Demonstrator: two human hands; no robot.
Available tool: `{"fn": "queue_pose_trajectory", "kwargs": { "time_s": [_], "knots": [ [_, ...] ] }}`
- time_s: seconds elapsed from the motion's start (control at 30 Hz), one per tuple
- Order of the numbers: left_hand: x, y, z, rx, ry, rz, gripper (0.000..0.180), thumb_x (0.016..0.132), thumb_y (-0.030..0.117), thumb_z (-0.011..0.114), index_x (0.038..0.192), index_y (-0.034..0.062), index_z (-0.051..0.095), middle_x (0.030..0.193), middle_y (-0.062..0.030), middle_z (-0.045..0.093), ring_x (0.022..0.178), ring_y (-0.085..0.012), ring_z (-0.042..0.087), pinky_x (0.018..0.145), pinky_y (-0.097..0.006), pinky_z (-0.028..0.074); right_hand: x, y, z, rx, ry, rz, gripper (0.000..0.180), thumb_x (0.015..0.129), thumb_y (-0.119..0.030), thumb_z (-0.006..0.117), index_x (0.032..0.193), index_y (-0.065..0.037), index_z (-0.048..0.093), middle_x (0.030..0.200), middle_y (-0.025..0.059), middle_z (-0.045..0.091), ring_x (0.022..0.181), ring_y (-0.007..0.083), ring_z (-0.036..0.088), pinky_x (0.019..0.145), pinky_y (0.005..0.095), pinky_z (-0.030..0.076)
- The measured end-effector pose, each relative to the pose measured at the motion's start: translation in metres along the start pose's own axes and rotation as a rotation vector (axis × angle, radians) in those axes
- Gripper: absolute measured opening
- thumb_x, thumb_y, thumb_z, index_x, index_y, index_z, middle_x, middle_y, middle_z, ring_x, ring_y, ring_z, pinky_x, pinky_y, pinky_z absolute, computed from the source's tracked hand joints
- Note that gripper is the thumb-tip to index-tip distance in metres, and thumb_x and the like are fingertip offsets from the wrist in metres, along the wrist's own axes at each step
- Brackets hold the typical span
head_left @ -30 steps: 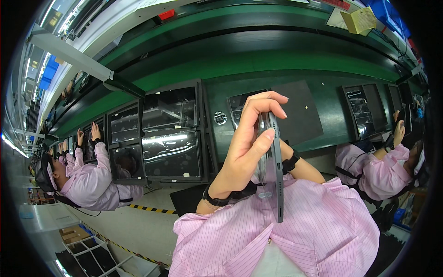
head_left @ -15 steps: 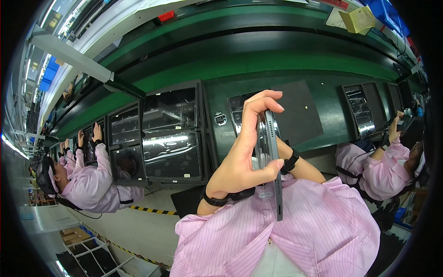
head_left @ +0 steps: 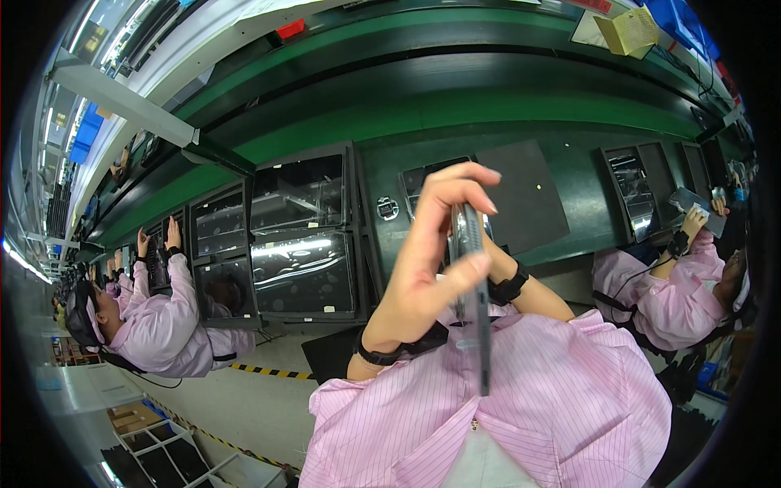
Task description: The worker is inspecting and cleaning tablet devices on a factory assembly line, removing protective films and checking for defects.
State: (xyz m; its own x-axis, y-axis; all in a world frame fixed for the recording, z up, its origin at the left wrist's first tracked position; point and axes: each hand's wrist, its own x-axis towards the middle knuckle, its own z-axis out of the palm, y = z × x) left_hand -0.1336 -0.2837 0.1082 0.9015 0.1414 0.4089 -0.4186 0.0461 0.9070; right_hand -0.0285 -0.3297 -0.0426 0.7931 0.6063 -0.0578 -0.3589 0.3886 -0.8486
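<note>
My left hand (head_left: 423,260) grips a thin grey tablet (head_left: 482,342), which stands edge-on in front of my chest. Its fingers curl over the far end, while the thumb presses across the narrow side; both thumb and tablet are blurred. My right hand (head_left: 498,259) is at the tablet's right side, largely hidden behind it, so its fingers cannot be made out. Black bands circle both my wrists. Beyond my left hand, a dark flat panel (head_left: 435,169) lies partly covered beside a dark grey mat (head_left: 525,191).
Black trays (head_left: 351,236) holding glossy screen panels (head_left: 301,272) stand on the green bench to the left. A small round item (head_left: 387,209) lies beside them. Another tray (head_left: 630,195) sits at the right. Co-workers in pink sit on both sides, and a grey post (head_left: 130,102) rises at upper left.
The tablet has turned slightly and shifted a little left and toward me, with my left thumb moving along its edge. The co-worker at the right now holds up a flat panel.
</note>
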Motion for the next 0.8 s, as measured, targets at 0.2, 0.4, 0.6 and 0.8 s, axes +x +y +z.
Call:
{"fn": "queue_pose_trajectory", "kwargs": {
  "time_s": [0.2,0.4,0.6,0.8],
  "knots": [
    [-0.022,0.013,-0.025,-0.164,0.232,-0.215,0.063,0.084,0.004,0.051,0.139,0.0021,0.02,0.136,-0.0178,0.035,0.124,-0.0213,0.036,0.102,-0.032,0.028,0.015,-0.06,-0.021,-0.704,0.303,-0.289,0.06,0.094,-0.04,0.038,0.047,-0.002,0.039,0.046,0.0032,0.026,0.044,0.0092,0.027,0.045,0.0311,0.023],
    [-0.048,-0.02,-0.045,0.322,0.615,-0.313,0.024,0.083,0.012,0.064,0.1,-0.0027,0.059,0.085,-0.0023,0.063,0.074,-0.0058,0.052,0.066,-0.02,0.041,-0.007,-0.107,0.008,-1.304,0.22,-0.815,0.041,0.085,-0.025,0.056,0.051,-0.004,0.048,0.049,0.0095,0.048,0.044,0.0254,0.043,0.048,0.0331,0.03],
    [-0.065,-0.033,-0.061,0.236,0.852,-0.079,0.017,0.082,0.014,0.066,0.087,-0.0009,0.06,0.076,0.0007,0.059,0.068,-0.0043,0.049,0.063,-0.02,0.039,-0.032,-0.157,-0.012,-0.895,0.103,-0.783,0.02,0.077,-0.013,0.064,0.095,-0.003,0.063,0.085,0.0072,0.063,0.08,0.0157,0.058,0.074,0.0272,0.044],
    [-0.08,-0.036,-0.089,0.116,0.718,0.081,0.026,0.088,0.016,0.058,0.108,0.0005,0.05,0.102,-0.0062,0.059,0.091,-0.0134,0.056,0.083,-0.027,0.043,-0.046,-0.132,-0.053,-0.065,-0.008,-0.261,0.022,0.089,-0.017,0.054,0.096,0.004,0.061,0.087,0.0041,0.063,0.077,0.0083,0.059,0.067,0.0194,0.046]
  ]
}}
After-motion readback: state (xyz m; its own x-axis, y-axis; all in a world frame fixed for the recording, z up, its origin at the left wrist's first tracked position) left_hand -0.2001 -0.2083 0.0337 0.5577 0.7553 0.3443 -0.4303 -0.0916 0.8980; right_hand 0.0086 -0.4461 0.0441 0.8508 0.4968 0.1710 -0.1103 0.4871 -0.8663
